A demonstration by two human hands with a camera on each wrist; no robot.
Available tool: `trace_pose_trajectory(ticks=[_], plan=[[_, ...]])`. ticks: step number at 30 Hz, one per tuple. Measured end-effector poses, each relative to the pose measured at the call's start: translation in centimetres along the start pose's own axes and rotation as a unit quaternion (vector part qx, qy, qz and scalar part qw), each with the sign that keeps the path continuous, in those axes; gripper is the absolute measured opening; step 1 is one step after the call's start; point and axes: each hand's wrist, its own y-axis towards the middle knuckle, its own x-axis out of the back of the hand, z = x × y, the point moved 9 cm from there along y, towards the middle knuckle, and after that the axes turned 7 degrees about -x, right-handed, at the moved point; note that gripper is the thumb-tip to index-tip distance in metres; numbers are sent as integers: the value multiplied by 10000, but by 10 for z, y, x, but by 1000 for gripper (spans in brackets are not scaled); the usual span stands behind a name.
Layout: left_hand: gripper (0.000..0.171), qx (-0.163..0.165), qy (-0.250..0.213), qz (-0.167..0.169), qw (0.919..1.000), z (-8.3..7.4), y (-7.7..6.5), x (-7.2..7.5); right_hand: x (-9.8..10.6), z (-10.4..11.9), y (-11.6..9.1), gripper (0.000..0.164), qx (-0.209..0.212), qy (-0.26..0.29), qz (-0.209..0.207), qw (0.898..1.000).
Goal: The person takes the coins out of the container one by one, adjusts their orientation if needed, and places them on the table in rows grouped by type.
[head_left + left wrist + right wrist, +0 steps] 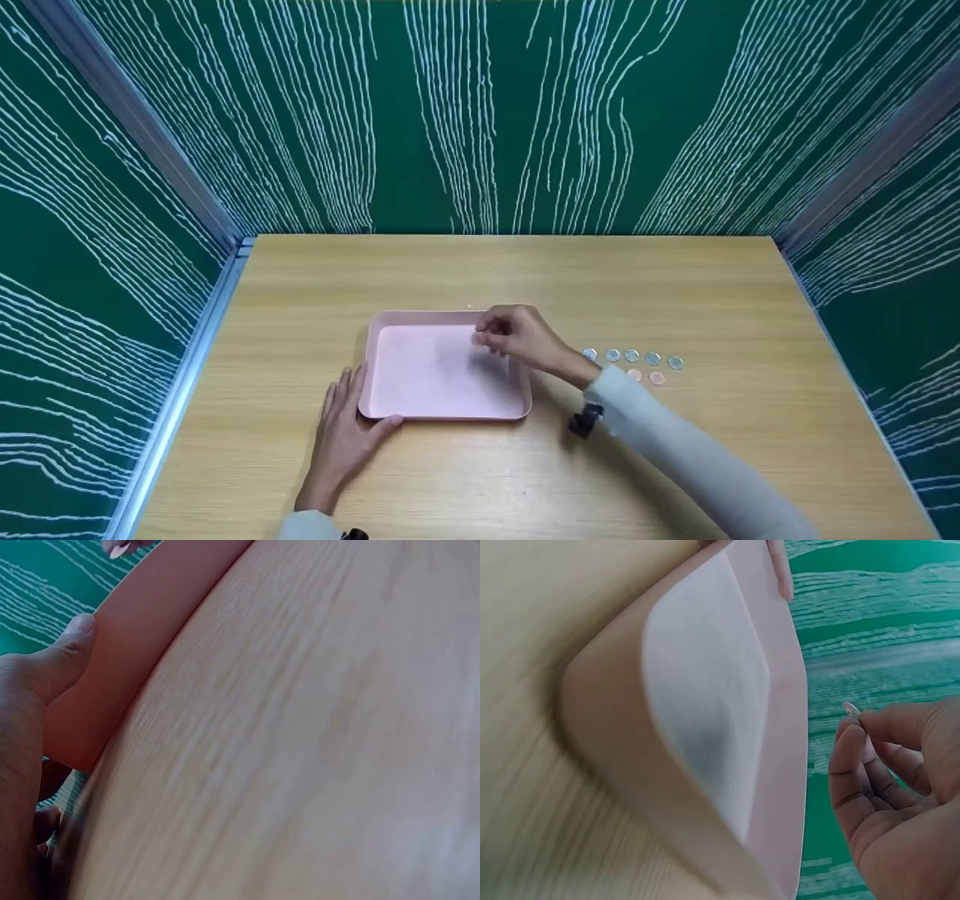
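A pink rectangular tray (pixel 442 411) lies on the wooden table. My left hand (pixel 346 431) rests at its near left corner, fingers along the left side and thumb against the front wall. In the left wrist view, the thumb of the left hand (pixel 52 671) touches the tray's outer wall (pixel 142 637). Above the tray's right part, my right hand (pixel 521 337) pinches a small coppery coin (pixel 850 711) between thumb and index finger. The coin is apart from the tray.
Right of the tray lies a row of several silver coins (pixel 631 355). Nearer than that row are two coppery coins (pixel 657 378), one partly behind the right sleeve (pixel 675 442). Green walls (pixel 390 112) with white lines surround the table (pixel 315 277) at the back and sides.
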Motion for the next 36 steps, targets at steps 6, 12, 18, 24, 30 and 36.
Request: trace_pose_trajectory(ticks=[6, 12, 18, 24, 30, 36], plan=[[110, -12, 1, -40, 10000, -1, -1, -1, 44, -26, -25, 16, -388, 56, -654, 9971], [110, -53, 38, -40, 10000, -1, -1, -3, 90, -56, -63, 13, -684, 140, -1338, 9885], [110, -21, 74, -21, 10000, -1, 0, -2, 131, -76, -106, 16, -688, 574, -2003, 9756], [109, -4, 72, -55, 10000, -2, 2, -3, 167, -95, -154, 20, -1012, 637, -2620, 9576], [109, 6, 35, 63, 10000, -3, 3, -5, 188, -118, -201, 26, -1355, 829, -3024, 9398], [109, 78, 80, 46, 9999, -1, 0, -1, 198, -137, -229, 30, -1711, 609, -3233, 9287]])
